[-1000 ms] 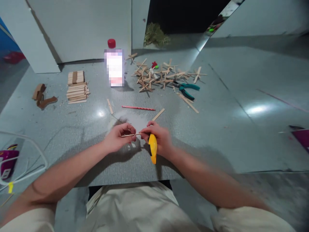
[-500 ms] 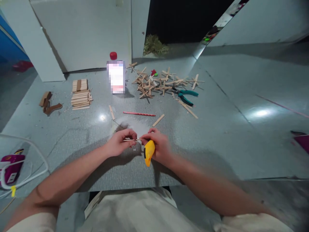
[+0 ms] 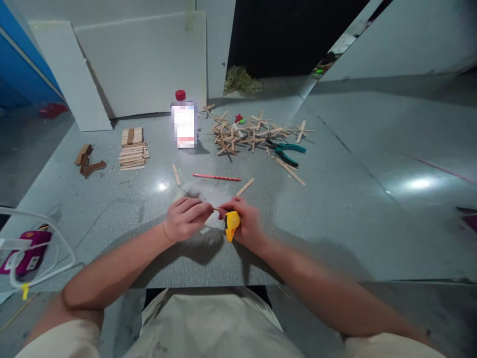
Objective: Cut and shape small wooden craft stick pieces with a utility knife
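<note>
My left hand [image 3: 188, 219] is closed in a pinch on a thin wooden craft stick [image 3: 216, 209], its fingers covering most of it. Close beside it, my right hand [image 3: 248, 223] is wrapped round a yellow tool with a black part [image 3: 232, 224]; its working end is hidden, so I cannot tell its exact kind. The stick's end reaches the right fingertips. Just beyond the hands lie a red pencil [image 3: 216, 177], one loose craft stick [image 3: 245, 187] on the right and another stick [image 3: 176, 175] on the left.
Stacked craft sticks [image 3: 133, 156] and brown paper scraps [image 3: 87, 161] lie at left. A blurred-out bottle with a red cap [image 3: 180, 95] stands behind. Crossed-stick pieces [image 3: 233, 136] pile up near teal pliers [image 3: 286, 152]. A purple power strip [image 3: 32, 248] with cables sits at the left edge.
My left hand has turned over, its back now upward, hiding most of the stick that showed before. The yellow tool has tilted and risen slightly. The camera view has shifted a little.
</note>
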### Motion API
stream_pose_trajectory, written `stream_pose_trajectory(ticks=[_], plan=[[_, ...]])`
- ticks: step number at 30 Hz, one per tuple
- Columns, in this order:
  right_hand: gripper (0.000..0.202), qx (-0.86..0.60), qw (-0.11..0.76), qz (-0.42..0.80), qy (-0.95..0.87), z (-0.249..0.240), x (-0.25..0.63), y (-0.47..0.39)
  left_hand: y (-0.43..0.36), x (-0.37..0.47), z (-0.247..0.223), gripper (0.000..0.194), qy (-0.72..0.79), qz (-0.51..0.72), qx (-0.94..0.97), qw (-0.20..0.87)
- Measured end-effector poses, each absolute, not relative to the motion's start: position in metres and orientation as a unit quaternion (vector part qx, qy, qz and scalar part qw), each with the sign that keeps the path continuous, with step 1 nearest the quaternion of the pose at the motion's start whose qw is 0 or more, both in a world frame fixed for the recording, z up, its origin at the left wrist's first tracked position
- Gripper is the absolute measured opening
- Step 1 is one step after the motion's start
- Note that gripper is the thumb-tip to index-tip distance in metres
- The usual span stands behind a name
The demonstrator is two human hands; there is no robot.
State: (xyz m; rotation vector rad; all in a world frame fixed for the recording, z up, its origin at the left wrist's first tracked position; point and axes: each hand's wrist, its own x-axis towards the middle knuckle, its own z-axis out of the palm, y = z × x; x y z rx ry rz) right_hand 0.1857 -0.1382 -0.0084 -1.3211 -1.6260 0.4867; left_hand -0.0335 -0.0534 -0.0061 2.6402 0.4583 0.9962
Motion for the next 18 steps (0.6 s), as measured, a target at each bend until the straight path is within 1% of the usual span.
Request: stream_pose_trajectory(ticks=[2,7,11,16,18], plan=[[0.009,-0.536,0.482,0.206,-0.662,-0.007,0.185,-0.139,-0.054,-0.035,-0.001,0.011,0.147,0.344,0.92,0.112],[0.01,-0.53,0.49,0.212,-0.659,-0.005,0.184,-0.141,-0.052,-0.034,0.002,0.014,0.136,0.338,0.928,0.077],[0.011,-0.521,0.489,0.208,-0.668,-0.005,0.185,-0.142,-0.053,-0.03,-0.002,0.01,0.141,0.34,0.928,0.057],[0.01,-0.509,0.488,0.2,-0.68,-0.007,0.186,-0.141,-0.055,-0.025,-0.005,0.022,0.144,0.346,0.926,0.038],[0.01,-0.509,0.491,0.2,-0.678,-0.008,0.186,-0.141,-0.056,-0.024,-0.005,0.016,0.152,0.348,0.924,0.031]])
